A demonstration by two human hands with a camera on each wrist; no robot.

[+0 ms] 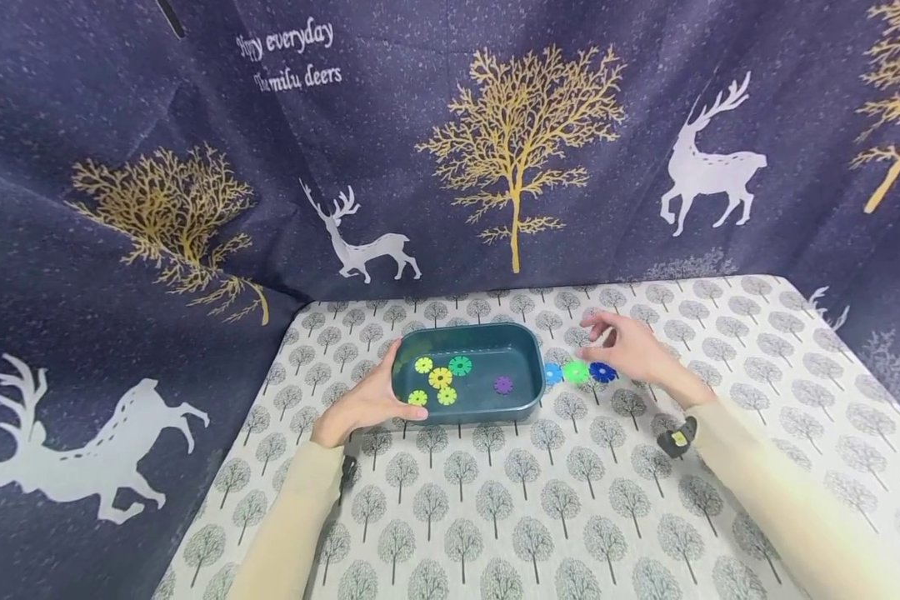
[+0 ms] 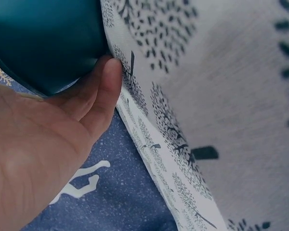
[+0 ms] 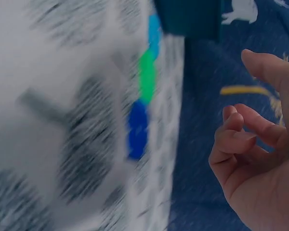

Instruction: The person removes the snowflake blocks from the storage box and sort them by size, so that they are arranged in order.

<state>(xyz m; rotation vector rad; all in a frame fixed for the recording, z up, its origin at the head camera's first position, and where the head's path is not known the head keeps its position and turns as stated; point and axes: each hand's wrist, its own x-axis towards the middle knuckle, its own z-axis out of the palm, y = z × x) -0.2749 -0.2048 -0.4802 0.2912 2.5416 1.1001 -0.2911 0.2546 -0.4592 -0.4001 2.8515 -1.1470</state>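
A dark teal plastic tub point(image 1: 483, 360) sits on the table, with several yellow notched discs point(image 1: 440, 378), a green disc point(image 1: 460, 366) and a purple disc point(image 1: 503, 384) inside. My left hand point(image 1: 371, 398) grips the tub's left end, thumb along the front edge; the left wrist view shows its fingers against the tub wall point(image 2: 48, 43). Beside the tub's right end, a light blue disc point(image 1: 552, 373), a bright green disc point(image 1: 575, 372) and a dark blue disc point(image 1: 602, 372) form a row. Above that row hovers my right hand point(image 1: 630, 350), fingers bent, holding nothing.
A pale cloth with printed trees point(image 1: 495, 500) covers the table. Behind and to the left hangs a dark blue curtain point(image 1: 450, 233) with deer and golden trees. A dark wrist strap point(image 1: 678, 437) is on the right wrist.
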